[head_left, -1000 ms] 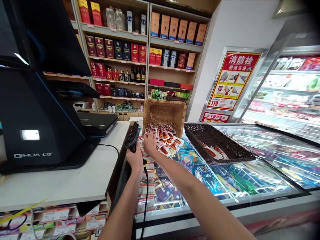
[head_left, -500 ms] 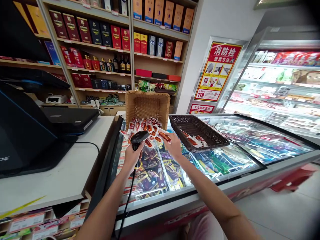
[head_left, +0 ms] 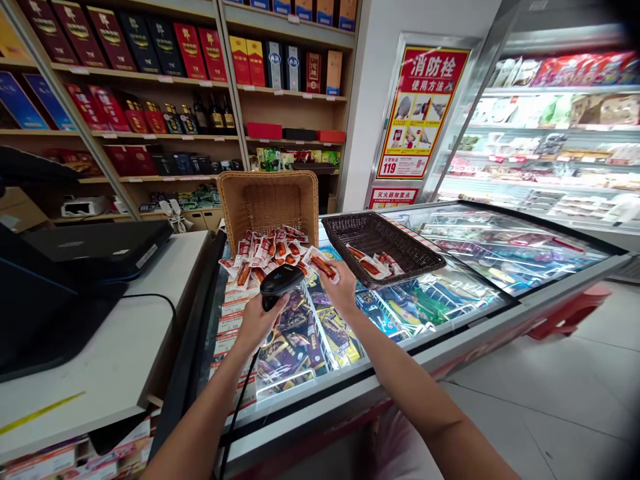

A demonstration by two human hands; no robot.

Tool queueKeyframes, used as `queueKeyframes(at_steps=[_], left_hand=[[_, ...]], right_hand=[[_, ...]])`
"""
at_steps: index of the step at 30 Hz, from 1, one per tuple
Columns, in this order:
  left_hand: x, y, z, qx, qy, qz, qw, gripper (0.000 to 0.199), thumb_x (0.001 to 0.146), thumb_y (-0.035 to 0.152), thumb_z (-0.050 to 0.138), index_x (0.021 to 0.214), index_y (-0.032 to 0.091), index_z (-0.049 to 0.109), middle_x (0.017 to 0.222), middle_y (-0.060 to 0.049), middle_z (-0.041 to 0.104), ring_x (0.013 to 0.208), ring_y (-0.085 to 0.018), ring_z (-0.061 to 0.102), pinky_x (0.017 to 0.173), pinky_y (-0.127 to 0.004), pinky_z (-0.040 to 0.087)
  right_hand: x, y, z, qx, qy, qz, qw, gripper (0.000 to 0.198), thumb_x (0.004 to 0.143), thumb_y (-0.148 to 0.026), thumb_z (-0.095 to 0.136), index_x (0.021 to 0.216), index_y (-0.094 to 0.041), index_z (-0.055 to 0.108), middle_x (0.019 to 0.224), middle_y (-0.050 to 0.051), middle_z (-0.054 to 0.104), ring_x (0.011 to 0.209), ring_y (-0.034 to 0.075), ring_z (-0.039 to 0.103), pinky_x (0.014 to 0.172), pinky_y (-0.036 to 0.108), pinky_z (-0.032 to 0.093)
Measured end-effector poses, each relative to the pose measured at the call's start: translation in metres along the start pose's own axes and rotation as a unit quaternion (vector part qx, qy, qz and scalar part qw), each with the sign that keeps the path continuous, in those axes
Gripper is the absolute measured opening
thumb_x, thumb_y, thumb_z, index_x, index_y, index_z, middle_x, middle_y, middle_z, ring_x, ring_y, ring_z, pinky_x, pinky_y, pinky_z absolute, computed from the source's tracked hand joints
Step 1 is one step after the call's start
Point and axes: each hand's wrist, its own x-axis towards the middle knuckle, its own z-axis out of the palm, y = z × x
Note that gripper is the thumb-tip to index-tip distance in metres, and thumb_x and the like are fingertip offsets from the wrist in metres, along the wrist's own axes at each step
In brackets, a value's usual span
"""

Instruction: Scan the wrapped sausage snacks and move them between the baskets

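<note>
A black corded barcode scanner (head_left: 281, 280) is gripped in my left hand (head_left: 260, 320), its head turned toward my other hand. My right hand (head_left: 341, 288) pinches a packaged sausage (head_left: 323, 264) in a clear wrapper by its lower end. Both hands are over the glass top of a chest freezer. Just beyond them a tan wicker basket (head_left: 270, 200) lies tipped on its side, and several wrapped sausages (head_left: 265, 248) spill from its opening. To the right, a dark brown woven tray (head_left: 415, 250) holds a few packaged sausages (head_left: 370, 263).
Frozen goods show through the freezer's glass lid (head_left: 450, 300). On the left is a white counter (head_left: 95, 353) with a black checkout machine (head_left: 30, 293). Shelves of boxed bottles (head_left: 190, 53) stand behind; a red stool (head_left: 570, 313) is at the right.
The camera view has shifted, so the shelves sit higher and further left. My right hand has turned the sausage slightly more upright beside the scanner. Both hands keep their hold.
</note>
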Motion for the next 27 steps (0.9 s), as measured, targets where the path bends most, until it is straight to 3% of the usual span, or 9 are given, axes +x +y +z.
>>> queueKeyframes(at_steps=[5,9,13,16,18,21,24,27], left_hand=[[0.000,0.001,0.003,0.000,0.016,-0.010,1.000,0.051,0.080,0.069,0.071,0.066,0.022,0.055,0.045,0.001,0.056,0.042,-0.014,0.050,0.048,-0.027,0.038],[0.002,0.004,0.002,-0.052,0.062,-0.020,0.997,0.050,0.076,0.066,0.075,0.062,0.022,0.054,0.045,0.001,0.055,0.040,-0.013,0.048,0.045,-0.026,0.037],[0.008,0.006,-0.011,-0.127,0.190,-0.024,0.973,0.049,0.073,0.064,0.079,0.067,0.021,0.056,0.049,0.002,0.055,0.040,-0.012,0.047,0.042,-0.025,0.036],[0.016,0.003,-0.027,-0.164,0.317,-0.027,0.934,0.047,0.072,0.062,0.080,0.074,0.021,0.057,0.053,0.004,0.055,0.042,-0.012,0.048,0.042,-0.025,0.038],[0.021,0.000,-0.036,-0.179,0.376,-0.030,0.909,0.047,0.072,0.060,0.081,0.076,0.021,0.056,0.053,0.006,0.053,0.043,-0.011,0.048,0.042,-0.024,0.038],[0.025,-0.004,-0.044,-0.210,0.412,-0.026,0.886,0.045,0.073,0.059,0.080,0.079,0.021,0.055,0.054,0.007,0.052,0.042,-0.011,0.046,0.041,-0.024,0.037],[0.025,-0.008,-0.044,-0.220,0.409,-0.028,0.885,0.044,0.074,0.058,0.079,0.080,0.021,0.056,0.054,0.007,0.053,0.042,-0.012,0.048,0.041,-0.025,0.038],[0.024,-0.014,-0.040,-0.170,0.401,-0.013,0.900,0.044,0.079,0.061,0.076,0.081,0.020,0.060,0.054,0.005,0.054,0.043,-0.013,0.051,0.043,-0.026,0.040]], right_hand=[[0.001,0.001,-0.001,-0.032,0.002,-0.040,0.999,0.019,0.096,-0.032,0.062,0.107,-0.020,0.072,0.104,0.010,0.075,0.096,0.023,0.069,0.089,0.036,0.055],[0.016,0.009,-0.021,-0.166,0.050,-0.015,0.985,0.023,0.099,-0.032,0.059,0.110,-0.018,0.072,0.105,0.013,0.074,0.103,0.028,0.064,0.098,0.043,0.049],[0.031,0.021,-0.051,-0.288,0.148,0.049,0.945,0.026,0.099,-0.033,0.057,0.113,-0.018,0.073,0.119,0.019,0.070,0.118,0.035,0.056,0.107,0.056,0.040],[0.032,0.021,-0.055,-0.314,0.167,0.026,0.934,0.028,0.100,-0.035,0.056,0.116,-0.019,0.073,0.139,0.021,0.061,0.131,0.037,0.048,0.109,0.060,0.036],[0.028,0.013,-0.042,-0.302,0.126,-0.003,0.945,0.027,0.101,-0.034,0.056,0.116,-0.019,0.073,0.140,0.020,0.061,0.130,0.035,0.049,0.109,0.056,0.037],[0.022,-0.006,-0.006,-0.264,0.005,-0.022,0.964,0.025,0.100,-0.031,0.056,0.111,-0.019,0.075,0.129,0.017,0.066,0.121,0.031,0.055,0.106,0.047,0.040],[0.026,-0.029,0.041,-0.243,-0.110,-0.004,0.964,0.024,0.100,-0.031,0.057,0.106,-0.019,0.077,0.126,0.014,0.068,0.116,0.028,0.057,0.104,0.043,0.040],[0.038,-0.049,0.090,-0.258,-0.176,0.009,0.950,0.028,0.102,-0.037,0.058,0.108,-0.018,0.079,0.129,0.015,0.067,0.120,0.030,0.056,0.105,0.043,0.039]])
